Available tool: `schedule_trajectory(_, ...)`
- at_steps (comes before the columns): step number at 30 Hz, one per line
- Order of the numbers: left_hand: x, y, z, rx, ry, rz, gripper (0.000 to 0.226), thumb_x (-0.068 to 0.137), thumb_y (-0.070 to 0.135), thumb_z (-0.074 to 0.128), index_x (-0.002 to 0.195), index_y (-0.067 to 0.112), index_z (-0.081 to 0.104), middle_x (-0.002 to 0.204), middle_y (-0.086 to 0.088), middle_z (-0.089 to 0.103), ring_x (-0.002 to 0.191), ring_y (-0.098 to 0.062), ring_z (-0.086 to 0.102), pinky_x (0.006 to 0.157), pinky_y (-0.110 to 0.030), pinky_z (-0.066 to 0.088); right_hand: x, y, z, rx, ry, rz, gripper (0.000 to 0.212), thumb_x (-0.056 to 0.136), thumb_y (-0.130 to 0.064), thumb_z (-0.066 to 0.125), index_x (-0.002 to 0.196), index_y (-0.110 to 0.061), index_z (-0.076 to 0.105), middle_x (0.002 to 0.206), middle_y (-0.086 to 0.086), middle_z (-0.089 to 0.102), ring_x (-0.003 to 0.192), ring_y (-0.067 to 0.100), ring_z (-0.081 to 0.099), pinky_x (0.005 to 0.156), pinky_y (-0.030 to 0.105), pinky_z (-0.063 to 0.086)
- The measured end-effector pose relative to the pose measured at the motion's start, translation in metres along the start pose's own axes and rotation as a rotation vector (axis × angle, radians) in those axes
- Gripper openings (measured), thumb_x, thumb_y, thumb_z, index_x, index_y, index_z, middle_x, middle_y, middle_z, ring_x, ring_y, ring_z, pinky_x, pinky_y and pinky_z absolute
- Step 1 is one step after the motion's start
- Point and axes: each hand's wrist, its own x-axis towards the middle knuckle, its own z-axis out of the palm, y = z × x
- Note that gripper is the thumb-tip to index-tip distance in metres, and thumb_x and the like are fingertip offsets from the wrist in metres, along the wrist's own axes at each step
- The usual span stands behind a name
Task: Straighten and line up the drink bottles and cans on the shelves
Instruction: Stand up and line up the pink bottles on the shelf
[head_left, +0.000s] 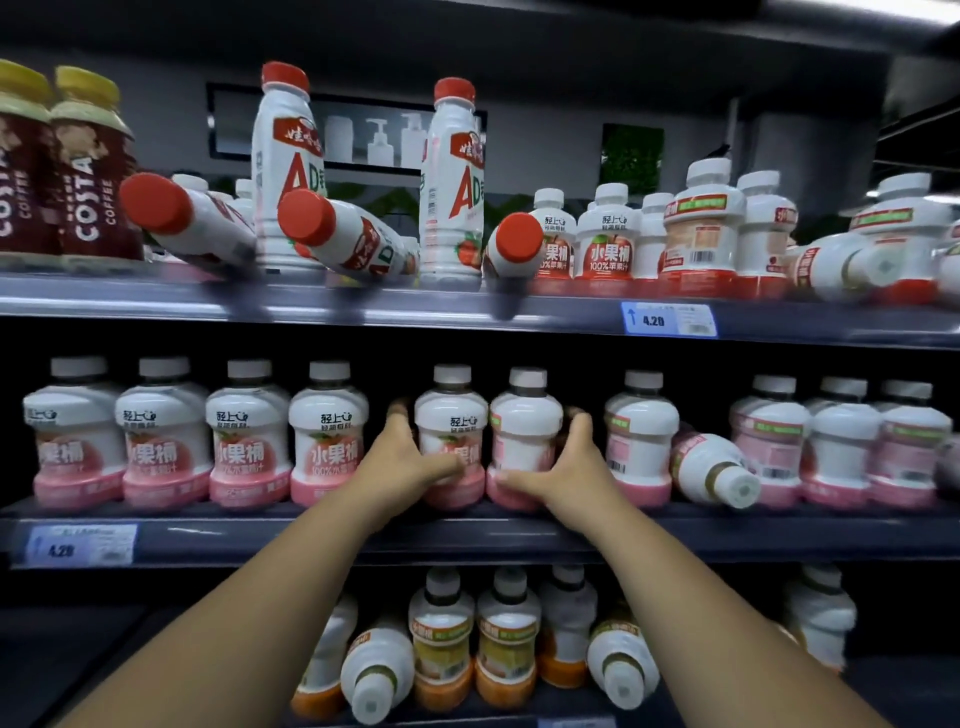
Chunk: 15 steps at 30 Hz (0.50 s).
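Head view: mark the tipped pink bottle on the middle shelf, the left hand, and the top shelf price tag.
tipped pink bottle (709, 470), head view, on its white body.
left hand (400, 457), head view, on the back of the hand.
top shelf price tag (669, 319), head view, on its blue face.

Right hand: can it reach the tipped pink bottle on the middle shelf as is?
Probably yes. The tipped bottle lies cap-outward at the shelf front with nothing before it; only one upright bottle stands between. But the right hand must first release its held bottle.
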Motion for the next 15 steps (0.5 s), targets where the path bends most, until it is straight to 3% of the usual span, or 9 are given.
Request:
schedule_trajectory(5,-0.002,0.003,0.007,0.09,0.027,0.031,0.085,0.059,0.031,0.094,0.12,0.019,0.036,0.103,0.008,0.062,0.093,-0.005,0.063,0.086,-0.029,0.052,0.005,0.006,-0.005,0.063,-0.127,0.014,0.122,0.054,-0.048,0.078,0.15,-0.029,0.007,0.139,0.002,0.051,0.115,0.019,0.056,0.097,0.033,0.045)
schedule_trajectory(9,-0.003,0.002,0.003,0.051,0.016,0.018,0.078,0.066,0.019,0.089,0.122,0.019,0.035,0.104,0.003,0.062,0.096,-0.01,0.065,0.081,-0.026,0.053,-0.001,0.004,-0.005,-0.002,-0.051,0.011,0.125,0.038,-0.071,0.08,0.138,-0.026,0.019,0.129,-0.003,0.054,0.113,0.021,0.058,0.098,0.043,0.049)
schedule_trajectory(12,-0.005,0.001,0.0,0.043,0.01,0.025,0.084,0.063,0.024,0.091,0.124,0.019,0.034,0.107,0.004,0.063,0.097,-0.007,0.064,0.086,-0.03,0.053,-0.005,0.002,-0.004,-0.04,-0.104,-0.008,0.124,0.046,-0.065,0.082,0.143,-0.029,0.014,0.125,-0.009,0.052,0.112,0.02,0.057,0.098,0.042,0.048)
schedule_trajectory(15,-0.008,0.003,-0.003,0.054,0.03,0.011,0.077,0.064,0.02,0.088,0.12,0.02,0.035,0.104,0.001,0.065,0.094,-0.012,0.066,0.085,-0.034,0.055,-0.005,0.002,-0.005,-0.045,-0.118,-0.01,0.126,0.041,-0.07,0.077,0.143,-0.031,0.014,0.131,-0.004,0.058,0.114,0.021,0.06,0.098,0.044,0.049)
